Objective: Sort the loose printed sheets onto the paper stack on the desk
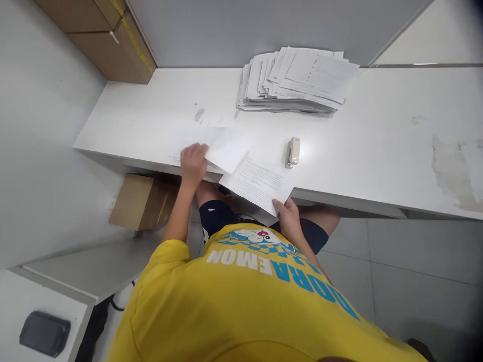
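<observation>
My left hand (193, 163) has its fingers curled at the left edge of a blank-looking white sheet of paper (228, 150), which lies over the white desk. With thumb and fingers my right hand (290, 219) pinches the lower right corner of a printed sheet (258, 183). That sheet slants over the desk's front edge, its text facing up, and its upper left part meets the blank sheet. A small beige stapler (293, 152) stands on the desk just beyond the printed sheet, touched by neither hand.
A thick, uneven stack of papers (294, 80) lies at the back of the white desk (373, 136), against a grey panel. Cardboard boxes (113, 42) stand at the back left. Another cardboard box (138, 201) sits below the desk. A dark device (45, 333) lies at lower left.
</observation>
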`<state>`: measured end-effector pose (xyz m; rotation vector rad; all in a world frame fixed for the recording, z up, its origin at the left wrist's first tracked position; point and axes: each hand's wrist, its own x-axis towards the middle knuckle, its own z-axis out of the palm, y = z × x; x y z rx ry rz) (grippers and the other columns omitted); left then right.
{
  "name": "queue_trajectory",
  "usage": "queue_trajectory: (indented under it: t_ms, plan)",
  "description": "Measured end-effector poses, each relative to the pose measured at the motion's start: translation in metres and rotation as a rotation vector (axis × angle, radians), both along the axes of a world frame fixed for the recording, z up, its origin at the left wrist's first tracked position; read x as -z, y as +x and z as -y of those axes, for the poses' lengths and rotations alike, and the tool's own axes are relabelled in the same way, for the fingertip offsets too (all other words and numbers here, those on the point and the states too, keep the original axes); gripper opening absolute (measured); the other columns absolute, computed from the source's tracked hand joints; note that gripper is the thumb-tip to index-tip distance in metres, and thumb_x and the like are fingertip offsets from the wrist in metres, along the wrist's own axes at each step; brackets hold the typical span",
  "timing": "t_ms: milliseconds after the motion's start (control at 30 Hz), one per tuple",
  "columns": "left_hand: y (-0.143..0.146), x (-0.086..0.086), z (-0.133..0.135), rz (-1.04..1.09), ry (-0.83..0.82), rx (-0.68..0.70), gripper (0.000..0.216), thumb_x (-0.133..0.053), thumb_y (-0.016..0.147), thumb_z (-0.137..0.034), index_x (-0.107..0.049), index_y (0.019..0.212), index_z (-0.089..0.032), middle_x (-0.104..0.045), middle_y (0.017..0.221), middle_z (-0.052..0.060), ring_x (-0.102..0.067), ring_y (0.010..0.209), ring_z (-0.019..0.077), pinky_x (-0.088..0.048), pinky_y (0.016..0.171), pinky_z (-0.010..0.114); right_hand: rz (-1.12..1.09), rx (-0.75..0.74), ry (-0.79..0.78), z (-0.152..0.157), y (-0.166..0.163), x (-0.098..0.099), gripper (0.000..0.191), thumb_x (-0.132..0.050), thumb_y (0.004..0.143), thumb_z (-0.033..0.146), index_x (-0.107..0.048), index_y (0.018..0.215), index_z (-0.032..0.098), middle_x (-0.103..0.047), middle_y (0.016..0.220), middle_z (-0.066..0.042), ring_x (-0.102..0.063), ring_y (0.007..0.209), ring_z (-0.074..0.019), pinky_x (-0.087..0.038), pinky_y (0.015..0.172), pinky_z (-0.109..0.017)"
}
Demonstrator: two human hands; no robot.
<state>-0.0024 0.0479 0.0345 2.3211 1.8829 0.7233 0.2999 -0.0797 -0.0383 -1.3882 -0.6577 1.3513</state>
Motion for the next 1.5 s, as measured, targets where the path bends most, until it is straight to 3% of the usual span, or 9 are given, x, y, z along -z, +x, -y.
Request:
queue_trajectory:
  t_ms: [100,267,400,567,667,733,900,1167,1500]
  plan:
    - [0.048,0.006,0.051,-0.048,-0.02,0.211,0.038,-0.042,0.095,-0.019,-0.062,0.127,-0.02,-0.063,0.136,0.012,-0.039,0.146,0.0299,-0.034,0.114,0.052,-0.031,-0.061,-0.001,-0.002,-0.001,-0.005,0.057,-0.07,0.077,0.054,-0.064,0.123,0.022,-0.07,0.121,-0.008,-0.066,0.109,-0.0255,-0.054,0.089,-0.037]
    - [0.101,0.031,0.101,-0.107,-0.042,0.305,0.035,-0.045,0.094,-0.017,-0.065,0.122,-0.017,-0.06,0.14,0.014,-0.038,0.146,0.0326,-0.039,0.11,0.051,-0.066,-0.139,0.004,-0.015,-0.002,-0.017,0.078,-0.035,0.083,0.082,-0.062,0.128,0.024,-0.067,0.126,-0.009,-0.062,0.12,-0.0266,-0.055,0.092,-0.041]
    - [0.104,0.039,0.111,-0.11,-0.099,0.371,0.043,-0.049,0.097,-0.035,-0.058,0.135,-0.017,-0.058,0.143,0.014,-0.039,0.145,0.0333,-0.034,0.116,0.051,-0.069,-0.098,-0.111,-0.021,0.003,-0.014,0.06,-0.07,0.069,0.064,-0.065,0.114,0.023,-0.072,0.115,-0.009,-0.067,0.104,-0.0281,-0.055,0.088,-0.041]
    - [0.077,0.035,0.094,0.017,-0.121,0.209,0.077,-0.053,0.092,-0.059,-0.035,0.152,-0.014,-0.048,0.151,0.019,-0.036,0.146,0.0353,-0.028,0.12,0.052,0.286,-0.074,0.014,-0.018,0.016,-0.016,0.038,-0.073,0.068,0.051,-0.069,0.088,0.019,-0.073,0.088,-0.006,-0.065,0.089,-0.0269,-0.053,0.083,-0.041]
    - [0.07,0.024,0.064,0.223,-0.086,0.065,0.093,-0.052,0.09,-0.065,-0.014,0.158,-0.015,-0.032,0.159,0.022,-0.031,0.149,0.0349,-0.032,0.118,0.05,0.419,-0.013,0.159,-0.025,0.024,-0.03,0.031,-0.067,0.076,0.051,-0.068,0.08,0.019,-0.069,0.077,-0.004,-0.064,0.088,-0.0269,-0.052,0.081,-0.039]
    - [0.078,0.014,0.044,0.387,-0.057,0.045,0.096,-0.052,0.089,-0.067,-0.005,0.158,-0.019,-0.036,0.157,0.022,-0.037,0.146,0.0318,-0.035,0.116,0.047,0.44,0.048,0.257,-0.032,0.026,-0.043,0.029,-0.066,0.078,0.05,-0.068,0.081,0.02,-0.069,0.078,-0.004,-0.064,0.088,-0.0267,-0.051,0.083,-0.04]
    - [0.121,0.009,0.029,0.684,0.072,-0.038,0.07,-0.044,0.095,-0.063,-0.023,0.147,-0.023,-0.048,0.141,0.019,-0.048,0.135,0.0265,-0.039,0.113,0.042,0.373,0.09,0.444,-0.045,0.027,-0.056,0.03,-0.069,0.079,0.049,-0.066,0.095,0.023,-0.07,0.103,-0.007,-0.063,0.104,-0.0259,-0.046,0.1,-0.043]
    - [0.136,0.031,0.012,0.891,0.382,-0.153,0.053,-0.031,0.095,-0.071,-0.035,0.118,-0.023,-0.052,0.106,0.009,-0.06,0.103,0.0211,-0.047,0.103,0.042,0.232,0.06,0.517,-0.056,0.026,-0.044,0.029,-0.066,0.082,0.051,-0.057,0.092,0.026,-0.066,0.1,-0.005,-0.062,0.105,-0.0225,-0.046,0.1,-0.04]
    - [0.123,0.014,0.016,0.815,0.238,0.013,0.047,-0.043,0.091,-0.069,-0.044,0.103,-0.024,-0.055,0.098,0.006,-0.06,0.095,0.0195,-0.05,0.093,0.036,0.328,-0.007,0.465,-0.061,0.036,-0.028,0.03,-0.058,0.086,0.052,-0.064,0.093,0.023,-0.066,0.1,-0.005,-0.06,0.1,-0.0223,-0.045,0.093,-0.035]
